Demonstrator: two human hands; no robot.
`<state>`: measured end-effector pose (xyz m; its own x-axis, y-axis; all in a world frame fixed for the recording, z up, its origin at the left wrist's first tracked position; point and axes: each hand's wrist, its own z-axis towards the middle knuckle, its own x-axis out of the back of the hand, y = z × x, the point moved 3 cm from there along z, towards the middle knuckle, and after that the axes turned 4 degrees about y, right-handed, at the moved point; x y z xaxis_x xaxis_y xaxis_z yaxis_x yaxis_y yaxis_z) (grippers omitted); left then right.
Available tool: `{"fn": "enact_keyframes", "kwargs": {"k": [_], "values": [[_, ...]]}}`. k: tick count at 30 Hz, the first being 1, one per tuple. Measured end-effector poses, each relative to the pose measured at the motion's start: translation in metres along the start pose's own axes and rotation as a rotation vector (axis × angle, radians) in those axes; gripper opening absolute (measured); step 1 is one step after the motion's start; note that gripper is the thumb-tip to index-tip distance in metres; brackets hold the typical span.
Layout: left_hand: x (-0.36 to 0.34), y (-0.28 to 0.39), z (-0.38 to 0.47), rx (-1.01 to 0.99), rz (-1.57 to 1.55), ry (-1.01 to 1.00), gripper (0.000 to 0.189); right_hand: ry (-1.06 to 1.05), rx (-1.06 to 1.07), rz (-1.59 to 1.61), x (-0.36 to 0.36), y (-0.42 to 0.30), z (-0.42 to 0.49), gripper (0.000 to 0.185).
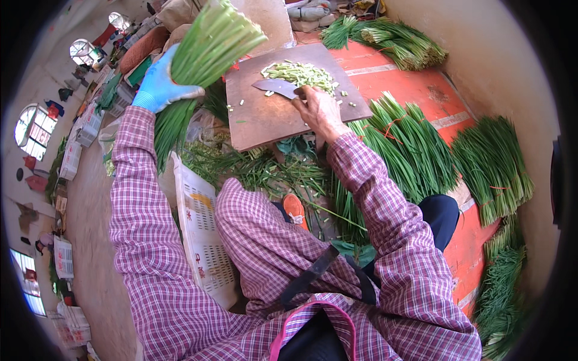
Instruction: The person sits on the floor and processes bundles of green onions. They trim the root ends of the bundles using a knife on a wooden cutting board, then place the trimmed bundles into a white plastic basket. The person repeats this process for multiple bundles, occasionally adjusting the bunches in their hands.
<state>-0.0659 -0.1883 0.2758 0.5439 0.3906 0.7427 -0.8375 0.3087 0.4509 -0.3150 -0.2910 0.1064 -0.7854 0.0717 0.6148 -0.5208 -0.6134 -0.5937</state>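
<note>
A thick bundle of green garlic chives [212,49] is gripped in my left hand [163,85], which wears a blue glove. The pale cut ends point up and right, and the leaves hang below my wrist. My bare right hand [319,112] holds a knife [276,86] by its handle, mostly hidden in my fingers. The blade lies low over a brown cutting board [266,119]. Beside and behind the blade is a heap of short pale chopped stem pieces [305,74], with a few bits scattered around.
A white plastic crate [203,234] stands left of my knee. Loose leaf trimmings [257,169] cover the floor under the board. Tied chive bundles [406,144] lie on the right, with more bundles [496,167] by the wall [505,72]. White boxes [90,128] line the far left.
</note>
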Motion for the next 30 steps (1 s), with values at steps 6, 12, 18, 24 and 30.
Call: {"fn": "enact_keyframes", "kwargs": {"k": [6, 12, 18, 24, 30], "values": [[-0.107, -0.083, -0.005, 0.169, 0.131, -0.271, 0.088, -0.033, -0.013, -0.379, -0.066, 0.078, 0.025, 0.037], [-0.169, -0.129, -0.011, 0.337, 0.151, -0.447, 0.086, -0.069, 0.098, -0.402, -0.074, 0.086, 0.038, 0.03], [-0.168, -0.152, -0.001, 0.479, -0.367, -0.64, 0.082, -0.094, -0.097, -0.082, -0.032, 0.095, 0.028, 0.034], [-0.176, -0.149, 0.006, 0.609, -0.338, -0.855, 0.073, -0.026, -0.203, 0.35, 0.015, 0.042, -0.022, 0.037], [-0.168, -0.135, 0.014, 0.475, -0.243, -0.775, 0.086, -0.071, -0.12, 0.135, 0.011, 0.006, -0.061, 0.029]]}}
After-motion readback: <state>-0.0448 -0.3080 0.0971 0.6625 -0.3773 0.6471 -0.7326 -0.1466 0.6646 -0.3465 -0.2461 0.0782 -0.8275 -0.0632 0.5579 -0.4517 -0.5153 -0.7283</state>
